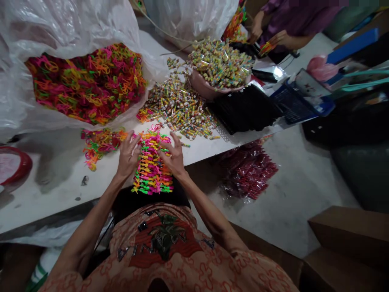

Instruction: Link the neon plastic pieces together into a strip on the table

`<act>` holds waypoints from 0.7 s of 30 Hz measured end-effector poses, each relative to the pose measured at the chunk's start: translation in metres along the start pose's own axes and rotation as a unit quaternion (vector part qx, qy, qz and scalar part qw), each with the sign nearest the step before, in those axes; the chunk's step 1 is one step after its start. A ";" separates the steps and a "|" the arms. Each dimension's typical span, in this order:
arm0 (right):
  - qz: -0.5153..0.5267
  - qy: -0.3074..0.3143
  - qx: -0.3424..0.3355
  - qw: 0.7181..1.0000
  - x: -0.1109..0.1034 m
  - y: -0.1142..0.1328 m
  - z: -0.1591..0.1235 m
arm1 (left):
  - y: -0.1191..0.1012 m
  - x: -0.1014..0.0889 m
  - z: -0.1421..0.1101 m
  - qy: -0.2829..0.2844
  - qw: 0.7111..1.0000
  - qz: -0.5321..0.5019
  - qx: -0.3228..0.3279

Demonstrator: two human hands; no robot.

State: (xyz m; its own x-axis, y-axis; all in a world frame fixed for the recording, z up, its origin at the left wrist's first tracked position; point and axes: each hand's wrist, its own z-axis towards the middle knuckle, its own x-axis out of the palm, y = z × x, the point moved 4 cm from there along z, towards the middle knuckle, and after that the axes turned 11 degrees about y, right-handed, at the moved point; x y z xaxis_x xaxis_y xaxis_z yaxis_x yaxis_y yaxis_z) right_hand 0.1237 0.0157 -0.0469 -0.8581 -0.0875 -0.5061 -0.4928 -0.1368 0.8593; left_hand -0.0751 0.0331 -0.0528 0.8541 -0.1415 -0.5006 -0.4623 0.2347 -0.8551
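A tidy stack of small neon plastic pieces [151,164], pink, orange, yellow and green, lies in rows at the near edge of the white table [54,184]. My left hand [128,154] presses against the stack's left side with fingers spread. My right hand [174,156] rests against its right side, fingers apart. Neither hand has lifted anything. A small loose heap of the same neon pieces [99,144] lies just left of my left hand.
A big clear plastic bag [85,83] full of neon pieces sits at the left. Small wrapped candy tubes [179,107] are scattered mid-table, more piled in a pink bowl [220,65]. A black tray [243,109], a red-rimmed bowl [13,166] and another person's hands [267,34] are around.
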 end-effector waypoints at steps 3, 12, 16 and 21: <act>-0.082 0.054 -0.051 0.994 0.007 0.016 0.001 | -0.007 0.014 0.005 0.067 0.996 0.044 0.027; 0.127 -0.044 0.068 0.989 -0.015 -0.019 0.008 | 0.013 0.008 0.013 -0.025 0.986 -0.147 -0.068; 0.212 0.048 0.144 0.965 0.000 -0.035 0.017 | 0.023 0.022 0.022 0.008 0.966 -0.213 -0.148; 0.185 0.082 0.135 0.970 0.018 -0.031 0.043 | 0.026 0.026 0.041 -0.021 0.971 -0.199 -0.129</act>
State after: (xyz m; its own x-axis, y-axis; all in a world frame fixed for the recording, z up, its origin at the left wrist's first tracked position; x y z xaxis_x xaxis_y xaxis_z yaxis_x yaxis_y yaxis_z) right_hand 0.1171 0.0612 -0.0790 -0.9600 -0.2395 -0.1449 -0.1940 0.1960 0.9612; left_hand -0.0551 0.0748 -0.0830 0.9840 -0.1303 -0.1219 -0.1330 -0.0808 -0.9878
